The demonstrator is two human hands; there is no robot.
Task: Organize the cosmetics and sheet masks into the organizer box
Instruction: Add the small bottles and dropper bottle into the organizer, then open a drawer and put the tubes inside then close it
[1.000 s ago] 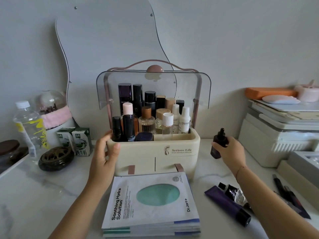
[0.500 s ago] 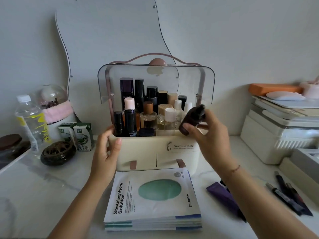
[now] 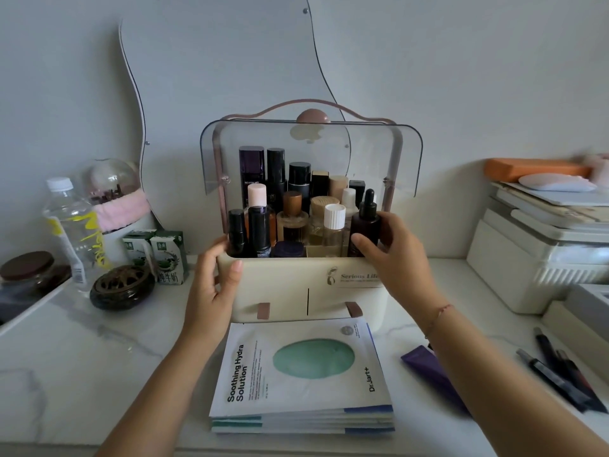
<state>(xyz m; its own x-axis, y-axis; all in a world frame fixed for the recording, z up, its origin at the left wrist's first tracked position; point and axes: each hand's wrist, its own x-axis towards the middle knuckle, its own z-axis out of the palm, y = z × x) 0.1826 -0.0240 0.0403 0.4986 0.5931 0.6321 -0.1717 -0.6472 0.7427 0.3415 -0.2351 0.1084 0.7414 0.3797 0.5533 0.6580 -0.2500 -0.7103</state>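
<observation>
A cream organizer box (image 3: pixel 286 285) with a raised clear lid stands mid-table, holding several bottles. My right hand (image 3: pixel 392 255) grips a dark dropper bottle (image 3: pixel 365 222), upright at the box's front right corner, its base down among the other bottles. My left hand (image 3: pixel 214 285) holds the box's left front edge, thumb on the front wall, fingers over the rim. A stack of sheet masks (image 3: pixel 303 374) lies flat in front of the box. A purple tube (image 3: pixel 428 367) lies to the right, partly hidden by my right forearm.
Left of the box stand a water bottle (image 3: pixel 71 225), two small cartons (image 3: pixel 158 255), a dark round burner (image 3: pixel 122 286) and a jar (image 3: pixel 28 272). Pens (image 3: pixel 560 374) lie at the right edge. White boxes (image 3: pixel 540 255) are stacked at the back right. A wavy mirror (image 3: pixel 224 70) leans behind.
My right hand carried the dropper bottle from the table's right side over to the box and set it upright at the front right corner. My left hand stayed on the box.
</observation>
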